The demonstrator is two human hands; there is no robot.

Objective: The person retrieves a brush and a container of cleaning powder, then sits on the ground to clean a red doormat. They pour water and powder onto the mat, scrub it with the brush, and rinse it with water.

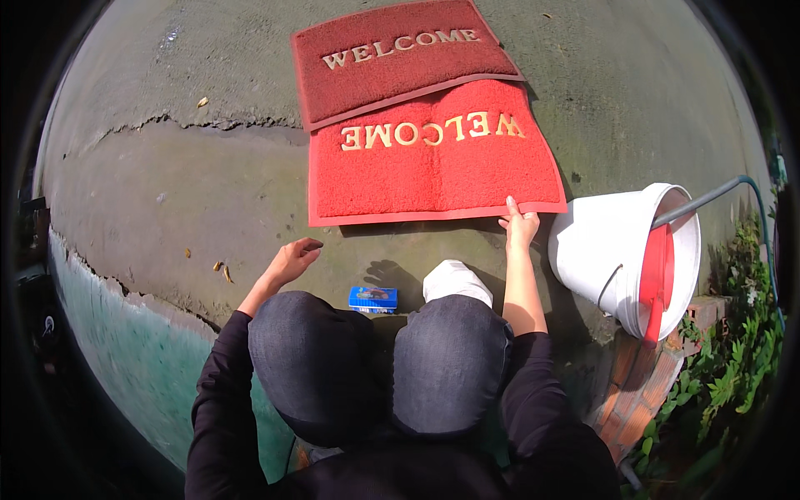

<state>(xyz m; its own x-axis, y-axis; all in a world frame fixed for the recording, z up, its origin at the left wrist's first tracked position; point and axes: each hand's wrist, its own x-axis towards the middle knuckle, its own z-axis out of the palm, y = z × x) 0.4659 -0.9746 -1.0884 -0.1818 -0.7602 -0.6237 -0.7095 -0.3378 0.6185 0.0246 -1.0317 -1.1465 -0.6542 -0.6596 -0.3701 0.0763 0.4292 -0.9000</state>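
I am crouched on concrete with my knees in dark jeans at the bottom middle. My right hand (520,224) presses on the near edge of a bright red doormat (433,171) lying flat ahead of me. A darker red doormat (400,58) lies beyond it and overlaps its far edge. My left hand (292,260) hovers above the ground with loosely curled fingers, holding nothing, short of the bright mat's near left corner. A small blue scrub brush (372,298) lies on the ground between my knees and the mat.
A white bucket (612,250) lies tipped on its side at the right, with a red scoop (657,279) inside and a grey hose (725,193) running into it. Bricks (646,379) and green plants (733,367) are below it. A cracked concrete step edge (125,292) drops at the left.
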